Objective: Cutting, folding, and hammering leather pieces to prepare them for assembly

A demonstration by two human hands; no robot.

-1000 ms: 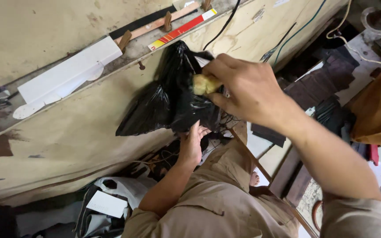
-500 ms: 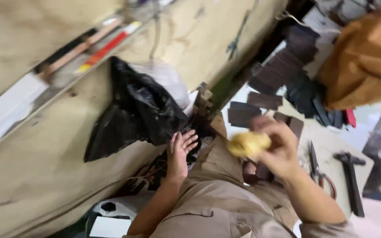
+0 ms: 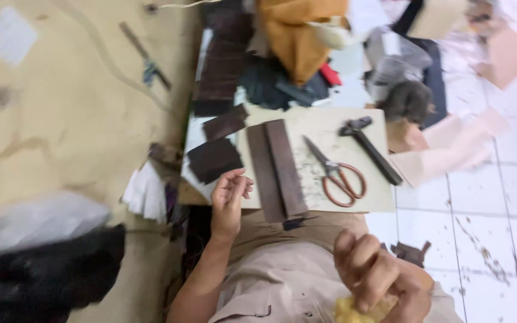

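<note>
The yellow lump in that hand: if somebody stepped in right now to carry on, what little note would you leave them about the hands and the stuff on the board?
Right hand: fingers closed around a yellow spongy lump, low over the lap.
Left hand: open, empty, at the near edge of the pale work board.
On the board: two long dark brown strips side by side, scissors with orange-brown handles, a black hammer-like tool, smaller dark pieces at the left edge.
Done: strips are cut and laid out.
Left: the lump has not touched the strips.

Orange-handled scissors [image 3: 339, 174] and a black hammer [image 3: 371, 148] lie on the pale board [image 3: 330, 128], beside what's probably dark leather strips [image 3: 276, 170], orange cloth [image 3: 297, 39] behind.
</note>
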